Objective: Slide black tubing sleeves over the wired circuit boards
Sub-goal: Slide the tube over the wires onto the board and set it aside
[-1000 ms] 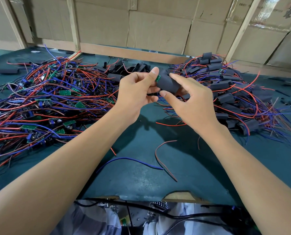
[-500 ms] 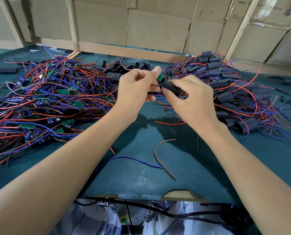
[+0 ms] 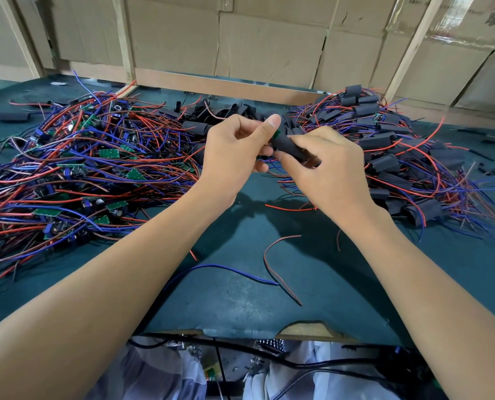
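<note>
Over the middle of the green table, my left hand (image 3: 234, 151) pinches the green circuit board (image 3: 276, 134), only a corner of which pokes out of a black tubing sleeve (image 3: 289, 145). My right hand (image 3: 327, 168) grips that sleeve from the right, fingers curled round it. Bare wired boards with red and blue leads (image 3: 76, 168) lie heaped at the left. Sleeved boards (image 3: 390, 157) are piled at the right. Loose empty sleeves (image 3: 211, 114) lie behind my hands.
Green table mat (image 3: 240, 298) spreads in front of me, with a loose red wire (image 3: 272, 255) and a blue wire (image 3: 226, 269) on it. A stray sleeve (image 3: 11, 116) lies far left. Cardboard walls (image 3: 269, 44) and wooden posts close the back.
The sleeve has turned from broadside to lengthwise in my right hand and slid further over the board. Both hands stayed in about the same place.
</note>
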Available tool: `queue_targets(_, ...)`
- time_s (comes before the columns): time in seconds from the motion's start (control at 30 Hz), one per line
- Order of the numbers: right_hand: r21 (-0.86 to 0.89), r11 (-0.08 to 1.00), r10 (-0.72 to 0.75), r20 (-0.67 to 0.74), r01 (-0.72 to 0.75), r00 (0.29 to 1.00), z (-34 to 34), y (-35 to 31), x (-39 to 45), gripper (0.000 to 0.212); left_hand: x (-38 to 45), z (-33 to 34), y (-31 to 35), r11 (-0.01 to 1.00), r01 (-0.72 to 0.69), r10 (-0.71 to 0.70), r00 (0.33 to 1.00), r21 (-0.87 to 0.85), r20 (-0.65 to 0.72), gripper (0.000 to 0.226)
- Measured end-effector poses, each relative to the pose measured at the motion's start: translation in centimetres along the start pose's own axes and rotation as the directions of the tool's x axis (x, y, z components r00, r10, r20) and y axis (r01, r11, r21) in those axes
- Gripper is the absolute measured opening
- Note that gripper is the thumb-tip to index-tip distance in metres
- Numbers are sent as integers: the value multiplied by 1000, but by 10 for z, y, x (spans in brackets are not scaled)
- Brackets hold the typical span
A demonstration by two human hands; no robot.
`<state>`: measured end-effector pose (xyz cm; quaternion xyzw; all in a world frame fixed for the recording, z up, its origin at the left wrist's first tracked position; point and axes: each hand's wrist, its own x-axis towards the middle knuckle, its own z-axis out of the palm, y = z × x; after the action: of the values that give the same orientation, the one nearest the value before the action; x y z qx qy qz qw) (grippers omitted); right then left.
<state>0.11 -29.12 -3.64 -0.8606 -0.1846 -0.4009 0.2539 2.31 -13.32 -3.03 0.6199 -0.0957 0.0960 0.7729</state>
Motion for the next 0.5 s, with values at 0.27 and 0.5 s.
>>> queue_targets(0.27, -6, 999, 43, -43, -43, 998, 2, -2, -1, 14, -6, 1, 0, 974, -130, 126, 992, 185, 29, 23)
queue_targets(0.5, 50, 996, 71, -47, -68, 996, -3, 3, 1, 25, -10, 3, 3, 888, -313, 295, 950, 337, 103, 8)
